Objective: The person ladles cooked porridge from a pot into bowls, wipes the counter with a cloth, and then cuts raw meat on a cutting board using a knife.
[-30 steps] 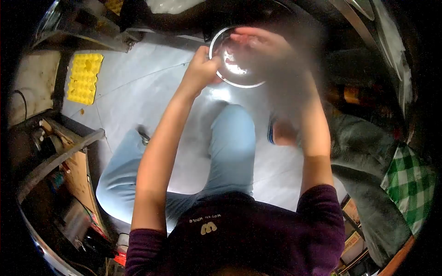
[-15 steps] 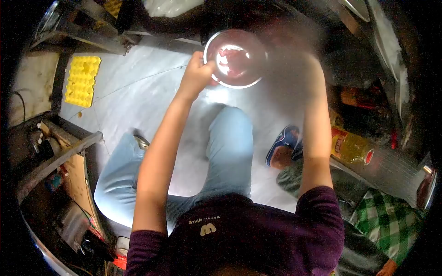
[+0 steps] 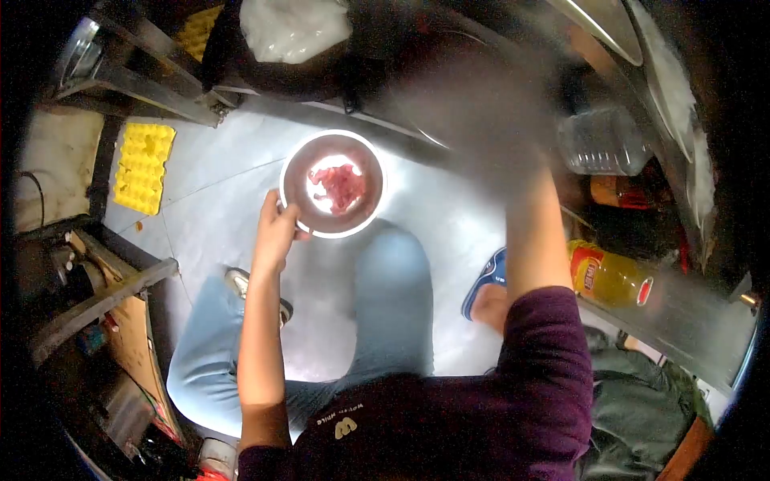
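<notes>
My left hand (image 3: 279, 226) grips the rim of a round metal bowl (image 3: 300, 170) at its lower left, thumb and fingers closed on the edge. Pieces of raw red meat (image 3: 340, 189) lie at the bottom of the bowl. The bowl is held over the grey floor, beyond my knee. My right forearm reaches forward at the right; a dark blurred smear covers the hand, so its fingers and anything in them are hidden.
A yellow egg tray (image 3: 144, 170) lies on the floor at left. A white plastic bag (image 3: 295, 30) is at the top. At right are an oil bottle (image 3: 608, 272), a clear plastic container (image 3: 603, 143) and another person's foot in a blue slipper (image 3: 484, 287). Shelving stands at lower left.
My left hand has brought the bowl closer and to the left, and the meat shows more clearly. The green checked cloth at lower right has gone from view.
</notes>
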The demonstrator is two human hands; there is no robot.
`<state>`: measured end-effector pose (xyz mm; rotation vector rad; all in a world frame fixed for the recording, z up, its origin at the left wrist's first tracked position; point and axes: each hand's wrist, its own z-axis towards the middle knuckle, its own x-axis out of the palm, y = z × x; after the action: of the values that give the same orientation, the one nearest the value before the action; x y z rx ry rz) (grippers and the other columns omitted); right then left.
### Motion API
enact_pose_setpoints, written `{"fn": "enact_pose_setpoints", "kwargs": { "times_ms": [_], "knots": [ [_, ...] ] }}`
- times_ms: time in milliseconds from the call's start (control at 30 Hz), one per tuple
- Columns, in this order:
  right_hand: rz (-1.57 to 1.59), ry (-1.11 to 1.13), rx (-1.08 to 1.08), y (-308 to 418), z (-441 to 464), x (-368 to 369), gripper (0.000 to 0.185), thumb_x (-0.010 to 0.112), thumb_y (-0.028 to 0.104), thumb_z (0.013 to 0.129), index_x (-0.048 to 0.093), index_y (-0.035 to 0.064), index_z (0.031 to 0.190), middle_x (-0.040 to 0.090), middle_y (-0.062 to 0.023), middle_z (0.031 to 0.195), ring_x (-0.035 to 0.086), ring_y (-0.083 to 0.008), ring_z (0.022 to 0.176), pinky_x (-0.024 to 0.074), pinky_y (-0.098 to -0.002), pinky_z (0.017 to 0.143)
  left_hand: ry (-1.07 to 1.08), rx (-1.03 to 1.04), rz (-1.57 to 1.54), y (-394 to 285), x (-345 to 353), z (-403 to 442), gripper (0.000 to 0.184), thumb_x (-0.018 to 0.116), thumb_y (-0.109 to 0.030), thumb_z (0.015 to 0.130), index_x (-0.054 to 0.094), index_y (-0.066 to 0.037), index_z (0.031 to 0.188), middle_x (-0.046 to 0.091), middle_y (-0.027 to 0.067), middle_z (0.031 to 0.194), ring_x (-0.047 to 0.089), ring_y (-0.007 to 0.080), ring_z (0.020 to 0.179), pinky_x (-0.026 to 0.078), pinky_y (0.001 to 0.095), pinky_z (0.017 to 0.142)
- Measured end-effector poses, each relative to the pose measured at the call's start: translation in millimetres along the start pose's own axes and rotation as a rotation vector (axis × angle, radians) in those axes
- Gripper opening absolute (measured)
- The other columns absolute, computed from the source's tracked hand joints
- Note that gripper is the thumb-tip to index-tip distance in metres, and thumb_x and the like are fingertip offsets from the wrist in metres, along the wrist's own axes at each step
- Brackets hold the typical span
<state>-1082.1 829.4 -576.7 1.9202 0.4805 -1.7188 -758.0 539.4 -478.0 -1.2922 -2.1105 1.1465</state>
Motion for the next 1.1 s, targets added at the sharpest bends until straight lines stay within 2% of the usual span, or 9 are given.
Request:
{"fn": "enact_pose_setpoints", "kwargs": {
  "times_ms": [133, 267, 567, 667, 800, 867, 1000, 1067, 1100],
  "knots": [
    [-0.039, -0.129, -0.015, 17.9, 10.3, 33.7, 0.043, 0.058, 0.03, 0.084, 0.05, 0.0062, 0.118, 0.047, -0.0135, 0.123, 0.044, -0.0266, 0.111, 0.0343, -0.0354, 0.096, 0.003, -0.065, 0.021, 7.4, -8.3, -5.3, 0.031, 0.045, -0.013, 0.078, 0.047, -0.006, 0.109, 0.053, 0.0044, 0.082, 0.053, 0.0116, 0.07, 0.047, 0.0244, 0.053],
    [-0.034, -0.199, -0.017, 28.1, 16.1, 52.1, 0.041, 0.058, 0.029, 0.083, 0.051, 0.0053, 0.117, 0.049, -0.0134, 0.12, 0.047, -0.0255, 0.108, 0.0367, -0.0345, 0.094, -0.012, -0.063, 0.006, 2.7, -8.9, -8.7, 0.031, 0.044, -0.011, 0.077, 0.046, -0.003, 0.108, 0.053, 0.0069, 0.08, 0.054, 0.013, 0.066, 0.048, 0.0239, 0.052],
    [0.271, -0.143, 0.011, -9.4, 31.3, 36.1, 0.038, 0.059, 0.027, 0.083, 0.053, 0.0033, 0.113, 0.054, -0.013, 0.112, 0.052, -0.023, 0.1, 0.042, -0.0326, 0.088, 0.015, -0.081, 0.012, -4.4, -13.0, -10.5, 0.035, 0.043, -0.008, 0.074, 0.047, -0.004, 0.109, 0.056, 0.0064, 0.084, 0.056, 0.0136, 0.067, 0.047, 0.0245, 0.051],
    [0.632, -0.141, 0.059, -23.4, 42.8, 22.2, 0.037, 0.059, 0.026, 0.083, 0.054, 0.0027, 0.111, 0.056, -0.0129, 0.11, 0.054, -0.0222, 0.097, 0.0438, -0.032, 0.086, 0.007, -0.083, 0.023, -7.6, -14.4, -12.1, 0.036, 0.043, -0.007, 0.073, 0.047, -0.004, 0.109, 0.057, 0.0068, 0.084, 0.056, 0.0138, 0.068, 0.047, 0.0251, 0.052],
    [1.643, -0.081, 0.072, -23.5, 53.8, -24.9, 0.036, 0.06, 0.026, 0.083, 0.055, 0.0018, 0.109, 0.058, -0.0128, 0.107, 0.057, -0.0211, 0.093, 0.0461, -0.0311, 0.083, 0.025, -0.073, 0.006, -10.4, -9.1, -8.4, 0.041, 0.045, -0.01, 0.075, 0.046, -0.004, 0.115, 0.056, 0.0077, 0.088, 0.056, 0.0143, 0.071, 0.047, 0.026, 0.056],
    [1.825, 0.042, 0.004, -5.9, 47.0, -58.1, 0.035, 0.06, 0.025, 0.083, 0.056, 0.0014, 0.109, 0.059, -0.0127, 0.105, 0.058, -0.0206, 0.092, 0.0473, -0.0307, 0.082, 0.051, -0.053, 0.007, -21.6, 2.4, -1.6, 0.044, 0.046, -0.013, 0.076, 0.044, -0.003, 0.119, 0.056, 0.0081, 0.089, 0.056, 0.0145, 0.072, 0.047, 0.026, 0.057],
    [1.368, 0.392, -0.082, 113.9, -11.9, -155.7, 0.032, 0.062, 0.019, 0.08, 0.057, -0.0025, 0.103, 0.063, -0.0076, 0.095, 0.06, -0.0137, 0.075, 0.0487, -0.026, 0.072, 0.126, 0.029, 0.007, -30.3, 24.6, 25.6, 0.04, 0.048, -0.013, 0.081, 0.041, -0.001, 0.119, 0.057, 0.0094, 0.087, 0.057, 0.015, 0.067, 0.05, 0.0277, 0.054],
    [1.422, 0.463, -0.095, 163.0, -29.2, -158.8, 0.031, 0.065, 0.016, 0.076, 0.058, -0.0022, 0.101, 0.061, -0.0101, 0.095, 0.059, -0.0182, 0.079, 0.0477, -0.0286, 0.071, 0.145, 0.04, 0.031, -37.3, 34.8, 30.8, 0.035, 0.047, -0.011, 0.082, 0.042, -0.001, 0.115, 0.057, 0.0092, 0.087, 0.058, 0.0149, 0.067, 0.05, 0.0268, 0.052],
    [1.163, 0.356, -0.297, 172.9, -28.9, -134.2, 0.032, 0.066, 0.016, 0.075, 0.058, -0.0021, 0.1, 0.06, -0.0115, 0.094, 0.058, -0.0212, 0.082, 0.0471, -0.0299, 0.072, 0.16, 0.049, 0.043, -39.6, 38.7, 31.9, 0.033, 0.046, -0.01, 0.082, 0.042, -0.002, 0.114, 0.057, 0.0091, 0.086, 0.058, 0.0148, 0.067, 0.051, 0.0264, 0.052]
  ]
}}
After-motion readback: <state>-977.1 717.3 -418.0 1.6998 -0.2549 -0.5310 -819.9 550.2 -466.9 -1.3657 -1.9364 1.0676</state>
